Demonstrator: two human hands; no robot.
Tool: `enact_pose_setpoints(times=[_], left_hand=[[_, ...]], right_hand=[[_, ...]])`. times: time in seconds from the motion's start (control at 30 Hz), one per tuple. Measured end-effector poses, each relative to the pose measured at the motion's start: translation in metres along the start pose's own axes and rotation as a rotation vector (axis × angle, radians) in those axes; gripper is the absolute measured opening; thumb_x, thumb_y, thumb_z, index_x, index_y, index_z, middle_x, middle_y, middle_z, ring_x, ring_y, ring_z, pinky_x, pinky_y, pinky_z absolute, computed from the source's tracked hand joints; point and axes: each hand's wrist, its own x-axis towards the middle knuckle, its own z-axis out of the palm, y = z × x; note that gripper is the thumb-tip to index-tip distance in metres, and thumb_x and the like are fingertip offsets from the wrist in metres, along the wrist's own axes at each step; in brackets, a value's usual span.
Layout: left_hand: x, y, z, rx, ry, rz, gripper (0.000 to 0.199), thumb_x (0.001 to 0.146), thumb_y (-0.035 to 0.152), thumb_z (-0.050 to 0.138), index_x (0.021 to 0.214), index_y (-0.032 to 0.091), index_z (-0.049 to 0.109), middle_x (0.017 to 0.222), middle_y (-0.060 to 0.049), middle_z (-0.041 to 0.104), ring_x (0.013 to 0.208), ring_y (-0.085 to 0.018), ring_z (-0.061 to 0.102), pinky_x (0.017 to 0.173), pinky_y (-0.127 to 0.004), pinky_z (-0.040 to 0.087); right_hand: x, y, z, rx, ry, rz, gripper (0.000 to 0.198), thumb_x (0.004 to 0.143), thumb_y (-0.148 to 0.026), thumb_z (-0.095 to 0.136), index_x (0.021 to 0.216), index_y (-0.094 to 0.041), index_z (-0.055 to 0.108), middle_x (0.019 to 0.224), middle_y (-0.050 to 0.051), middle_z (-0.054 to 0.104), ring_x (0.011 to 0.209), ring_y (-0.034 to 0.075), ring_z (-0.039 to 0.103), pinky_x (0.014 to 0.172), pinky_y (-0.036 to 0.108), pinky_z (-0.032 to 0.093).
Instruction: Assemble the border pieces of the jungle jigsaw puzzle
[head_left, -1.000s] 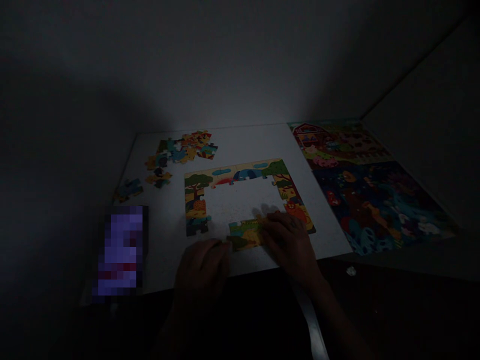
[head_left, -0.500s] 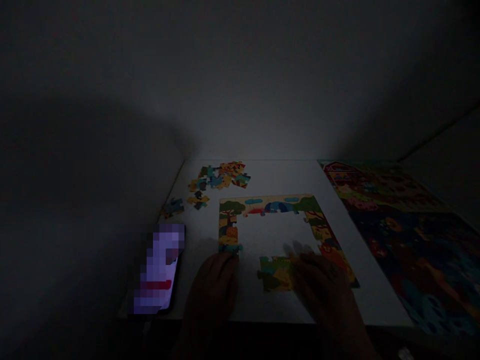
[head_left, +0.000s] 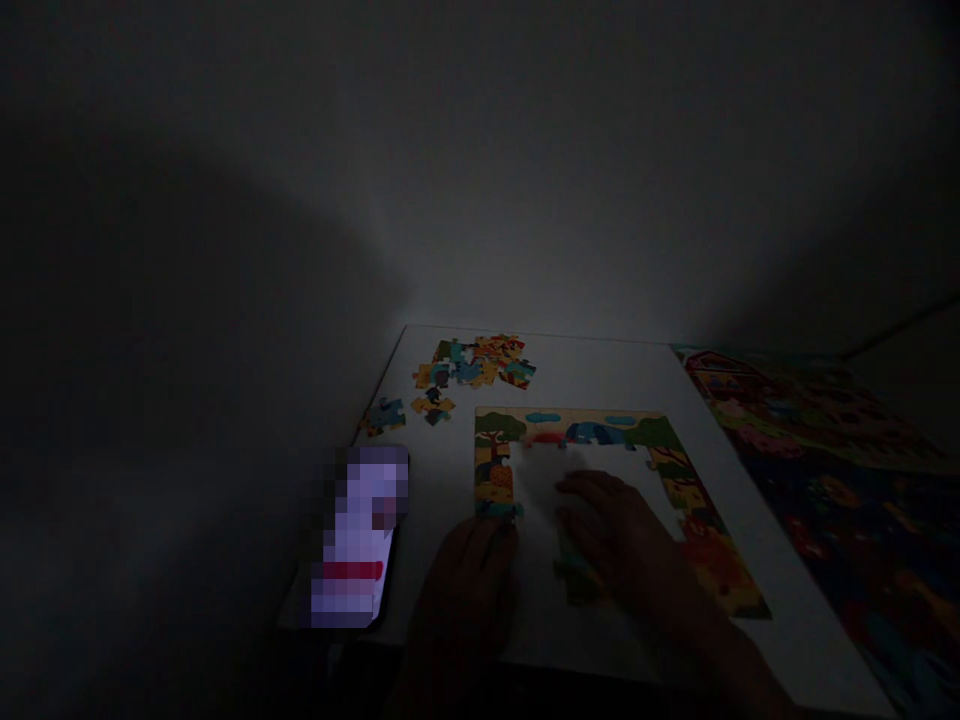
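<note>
**Jigsaw border laid out under two hands in dim light**

Largest in view is the pale wall (head_left: pixel 525 220), below which a white table (head_left: pixel 615 375) is set. Its right side is covered by two assembled pictures, a farm scene (head_left: pixel 810 405) and a dark blue scene (head_left: pixel 825 520). In the middle of the table the puzzle border (head_left: pixel 592 432) is laid flat around a white gap. Part of its near side is formed by a joined section (head_left: pixel 577 580), largely hidden beneath the right hand (head_left: pixel 619 520); whether it is linked to the right side cannot be told. The right hand's fingers are extended and parted, and nothing is seen grasped. The lower left corner is covered by the left hand (head_left: pixel 469 575), its fingers bent; whether anything is gripped cannot be told. To the left a lit phone (head_left: pixel 364 540) is propped or laid. Beyond it are strewn a cluster of loose pieces (head_left: pixel 480 365) and two smaller groups.

The pieces are judged light, thin and stiff, with smooth faces apt to slide and knobs easily bent. They are best pinched by opposite edges; joined parts are best pressed flat.
</note>
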Motion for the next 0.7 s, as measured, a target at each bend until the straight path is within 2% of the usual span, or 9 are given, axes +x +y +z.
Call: enact_pose_setpoints(times=[0.1, 0.2, 0.3, 0.43, 0.5, 0.57, 0.63, 0.7], left_hand=[[-0.002, -0.002, 0.002, -0.004, 0.005, -0.005, 0.035, 0.087, 0.007, 0.043, 0.113, 0.016, 0.064, 0.107, -0.010, 0.071, 0.099, -0.023, 0.066, 0.083, -0.037, 0.061], [-0.004, -0.004, 0.003, -0.016, 0.020, 0.005, 0.036, 0.087, 0.007, 0.042, 0.114, 0.016, 0.064, 0.109, -0.010, 0.071, 0.101, -0.022, 0.066, 0.083, -0.036, 0.061], [-0.006, -0.007, 0.004, -0.013, 0.033, 0.019, 0.036, 0.087, 0.008, 0.042, 0.114, 0.016, 0.064, 0.110, -0.009, 0.072, 0.100, -0.022, 0.067, 0.082, -0.036, 0.062], [-0.011, -0.010, 0.007, 0.008, -0.011, 0.037, 0.036, 0.088, 0.010, 0.045, 0.118, 0.017, 0.064, 0.114, -0.010, 0.071, 0.105, -0.023, 0.066, 0.086, -0.036, 0.061], [-0.013, -0.012, 0.009, 0.022, -0.028, 0.046, 0.038, 0.089, 0.011, 0.046, 0.122, 0.017, 0.062, 0.117, -0.010, 0.070, 0.108, -0.024, 0.065, 0.088, -0.037, 0.060], [-0.014, -0.013, 0.010, 0.032, -0.040, 0.057, 0.041, 0.089, 0.011, 0.045, 0.126, 0.018, 0.061, 0.119, -0.011, 0.069, 0.109, -0.024, 0.065, 0.088, -0.037, 0.060], [-0.015, -0.015, 0.010, 0.039, -0.050, 0.061, 0.042, 0.089, 0.011, 0.045, 0.128, 0.018, 0.060, 0.119, -0.011, 0.069, 0.108, -0.024, 0.065, 0.088, -0.037, 0.060], [-0.015, -0.016, 0.010, 0.036, -0.047, 0.061, 0.042, 0.089, 0.012, 0.046, 0.127, 0.018, 0.060, 0.118, -0.010, 0.069, 0.108, -0.024, 0.065, 0.087, -0.037, 0.060]], right_hand=[[0.045, -0.021, 0.008, 0.019, -0.123, -0.070, 0.021, 0.093, -0.028, 0.057, 0.110, -0.021, 0.067, 0.112, 0.010, 0.070, 0.103, 0.025, 0.066, 0.089, 0.042, 0.054], [0.081, -0.027, 0.017, 0.027, -0.219, -0.094, 0.020, 0.094, -0.029, 0.058, 0.108, -0.021, 0.069, 0.110, 0.010, 0.071, 0.104, 0.024, 0.066, 0.090, 0.039, 0.052], [0.114, -0.013, 0.025, -0.036, -0.246, -0.007, 0.022, 0.095, -0.030, 0.056, 0.106, -0.018, 0.070, 0.112, 0.012, 0.069, 0.102, 0.024, 0.066, 0.089, 0.037, 0.051], [0.156, 0.021, 0.033, -0.143, -0.190, 0.162, 0.032, 0.095, -0.027, 0.053, 0.120, -0.012, 0.064, 0.127, 0.018, 0.062, 0.115, 0.028, 0.059, 0.098, 0.039, 0.045], [0.172, 0.035, 0.036, -0.178, -0.182, 0.197, 0.040, 0.095, -0.034, 0.054, 0.128, -0.011, 0.060, 0.134, 0.019, 0.057, 0.121, 0.030, 0.056, 0.101, 0.040, 0.043], [0.184, 0.044, 0.039, -0.206, -0.176, 0.264, 0.054, 0.092, -0.047, 0.058, 0.132, -0.010, 0.056, 0.136, 0.022, 0.054, 0.124, 0.033, 0.052, 0.102, 0.042, 0.041], [0.192, 0.051, 0.041, -0.219, -0.195, 0.332, 0.067, 0.086, -0.061, 0.061, 0.130, -0.010, 0.057, 0.135, 0.024, 0.053, 0.125, 0.038, 0.050, 0.101, 0.046, 0.041], [0.196, 0.057, 0.042, -0.208, -0.221, 0.364, 0.072, 0.082, -0.069, 0.061, 0.128, -0.013, 0.060, 0.133, 0.023, 0.054, 0.124, 0.039, 0.050, 0.099, 0.048, 0.042]])
